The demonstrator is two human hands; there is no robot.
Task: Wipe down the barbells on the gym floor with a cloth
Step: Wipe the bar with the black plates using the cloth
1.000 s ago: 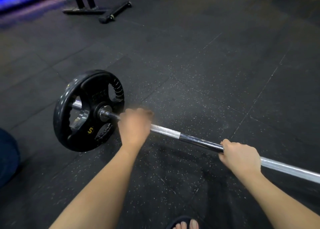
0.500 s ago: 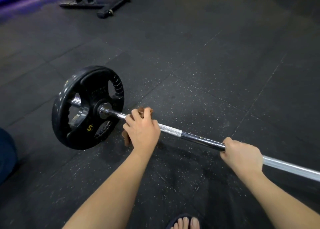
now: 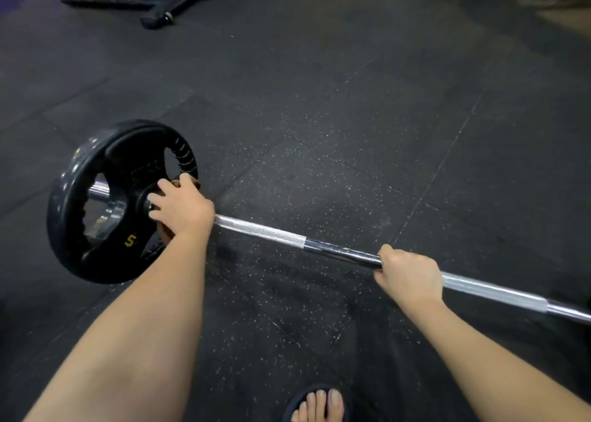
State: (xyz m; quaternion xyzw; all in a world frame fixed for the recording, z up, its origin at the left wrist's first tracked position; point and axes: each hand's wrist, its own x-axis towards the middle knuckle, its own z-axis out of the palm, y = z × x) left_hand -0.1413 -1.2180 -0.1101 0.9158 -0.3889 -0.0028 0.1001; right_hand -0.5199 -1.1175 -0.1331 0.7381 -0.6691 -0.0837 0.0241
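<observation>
A chrome barbell lies across the black rubber floor from left to lower right. A black weight plate marked 5 stands on its left end. My left hand is wrapped around the bar right against the plate's hub, pressing a brown cloth onto it. Only small edges of the cloth show above and below my fingers. My right hand grips the smooth middle section of the bar, between the two knurled parts.
The black base of a gym rack with a wheeled foot lies on the floor at the upper left. My sandalled foot shows at the bottom edge. Speckled rubber floor tiles stretch beyond the bar.
My left hand with the cloth has slid left along the bar, from the knurled part to the plate's hub. My right hand has kept its grip in the same place.
</observation>
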